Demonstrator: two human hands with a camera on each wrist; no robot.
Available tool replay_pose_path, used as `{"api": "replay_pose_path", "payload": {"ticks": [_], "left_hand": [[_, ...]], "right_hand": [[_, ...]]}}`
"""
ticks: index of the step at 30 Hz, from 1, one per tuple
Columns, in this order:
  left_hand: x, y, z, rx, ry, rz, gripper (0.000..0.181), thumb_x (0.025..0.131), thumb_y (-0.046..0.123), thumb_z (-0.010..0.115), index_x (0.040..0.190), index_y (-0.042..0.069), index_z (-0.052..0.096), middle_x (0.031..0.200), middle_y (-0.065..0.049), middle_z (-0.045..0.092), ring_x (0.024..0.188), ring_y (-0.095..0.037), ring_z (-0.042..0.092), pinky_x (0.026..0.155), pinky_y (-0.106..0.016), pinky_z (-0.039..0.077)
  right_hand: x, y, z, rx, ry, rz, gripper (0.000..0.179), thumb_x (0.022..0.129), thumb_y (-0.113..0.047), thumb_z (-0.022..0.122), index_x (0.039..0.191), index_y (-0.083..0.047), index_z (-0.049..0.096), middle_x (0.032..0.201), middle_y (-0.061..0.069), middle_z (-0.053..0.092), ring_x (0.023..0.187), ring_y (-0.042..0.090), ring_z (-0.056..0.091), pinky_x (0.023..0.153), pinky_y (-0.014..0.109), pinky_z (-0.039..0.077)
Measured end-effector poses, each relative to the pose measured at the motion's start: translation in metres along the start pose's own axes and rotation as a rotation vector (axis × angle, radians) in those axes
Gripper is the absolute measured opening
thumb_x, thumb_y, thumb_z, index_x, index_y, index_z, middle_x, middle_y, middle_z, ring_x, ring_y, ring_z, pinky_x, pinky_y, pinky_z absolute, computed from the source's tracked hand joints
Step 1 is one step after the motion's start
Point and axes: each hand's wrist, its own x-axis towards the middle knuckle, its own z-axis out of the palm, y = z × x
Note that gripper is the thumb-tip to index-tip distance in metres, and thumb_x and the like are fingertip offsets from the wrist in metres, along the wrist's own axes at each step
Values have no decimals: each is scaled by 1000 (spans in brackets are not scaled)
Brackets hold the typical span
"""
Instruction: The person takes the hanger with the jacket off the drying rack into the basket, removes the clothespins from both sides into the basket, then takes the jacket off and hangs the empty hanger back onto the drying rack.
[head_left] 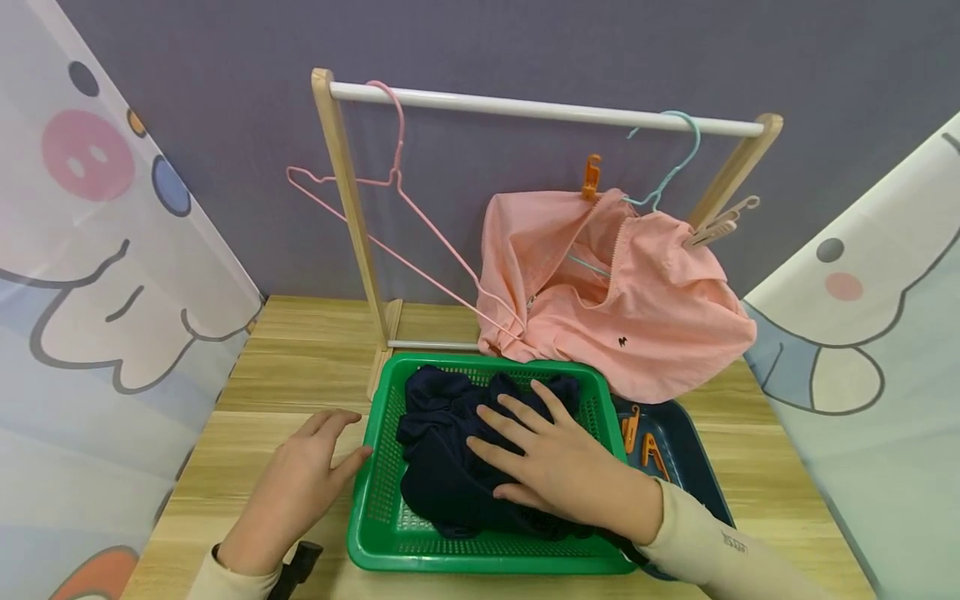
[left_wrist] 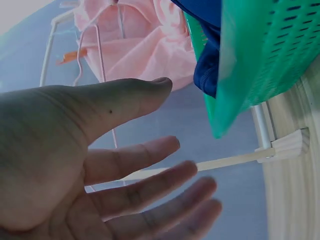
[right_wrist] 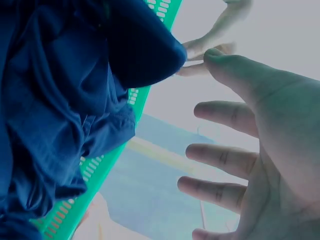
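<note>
Grey wall point(head_left: 442, 42) backs a wooden table point(head_left: 292, 367), where a rack point(head_left: 487, 104) bears a pink jacket point(head_left: 667, 333). Before it sits a green basket point(head_left: 480, 560) with navy cloth point(head_left: 457, 492) inside, bunched, with no clear long axis. Right hand point(head_left: 551, 454), the nearer one, hangs over the cloth's right side, palm apart from it, fingers spread and empty; the cloth lies below and to its left. Left hand point(head_left: 300, 479), fingers relaxed, grips nothing, just outside the basket's left rim.

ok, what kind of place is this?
Probably a staged tabletop laundry setup: a small clothes rack with a pink garment on a hanger, a green basket holding dark blue cloth, and cartoon-print panels on both sides.
</note>
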Motion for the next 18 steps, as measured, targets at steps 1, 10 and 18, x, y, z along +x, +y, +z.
{"api": "replay_pose_path", "payload": {"ticks": [1, 10, 18], "left_hand": [[-1, 2, 0, 18, 25, 30, 45, 85, 17, 83, 122, -2, 65, 121, -20, 63, 97, -37, 67, 76, -52, 58], [0, 11, -2, 27, 127, 136, 48, 82, 18, 85, 123, 0, 66, 119, -17, 64, 101, -35, 66, 78, -51, 58], [26, 36, -19, -43, 282, 290, 43, 87, 23, 81, 124, 6, 67, 118, -12, 67, 94, -28, 70, 70, -43, 60]], "right_hand": [[-2, 2, 0, 1, 13, 9, 62, 95, -59, 59, 148, -27, 50, 157, 6, 37, 142, 31, 35, 116, 65, 17], [-18, 13, 3, 52, 122, 63, 55, 96, -53, 62, 141, -21, 59, 149, 7, 48, 133, 31, 47, 112, 60, 30], [-37, 42, -12, 100, 455, 222, 44, 105, -44, 50, 124, -10, 70, 113, 5, 70, 103, 27, 64, 92, 50, 48]]}}
